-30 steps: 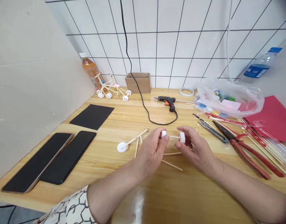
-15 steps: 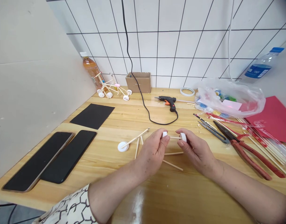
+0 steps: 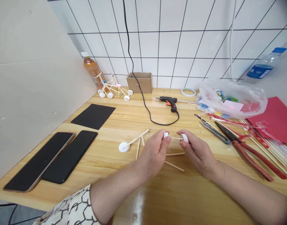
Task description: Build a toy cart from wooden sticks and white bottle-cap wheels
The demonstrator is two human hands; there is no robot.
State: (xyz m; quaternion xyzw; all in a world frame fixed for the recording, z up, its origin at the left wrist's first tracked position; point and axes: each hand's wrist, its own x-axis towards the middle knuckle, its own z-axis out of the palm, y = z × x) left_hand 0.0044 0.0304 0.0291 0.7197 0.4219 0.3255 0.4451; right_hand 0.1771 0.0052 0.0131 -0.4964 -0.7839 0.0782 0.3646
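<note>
My left hand [image 3: 154, 150] pinches a small white cap [image 3: 166, 134] at one end of a short wooden stick [image 3: 175, 138]. At the stick's other end, a second white cap [image 3: 184, 137] is held between the thumb and fingers of my right hand [image 3: 199, 153]. Under and beside my left hand lie several loose-looking sticks, partly hidden by it. Left of them, a white disc [image 3: 124, 147] touches the end of a longer stick [image 3: 137, 138] on the table.
Two phones [image 3: 69, 156] and a black sheet [image 3: 93, 116] lie at left. Behind are stick models [image 3: 110, 89], a cardboard box [image 3: 140, 82] and a corded glue gun [image 3: 168, 101]. At right are red-handled pliers [image 3: 253, 156], snips [image 3: 213, 131], a plastic bag [image 3: 251, 100] and sticks.
</note>
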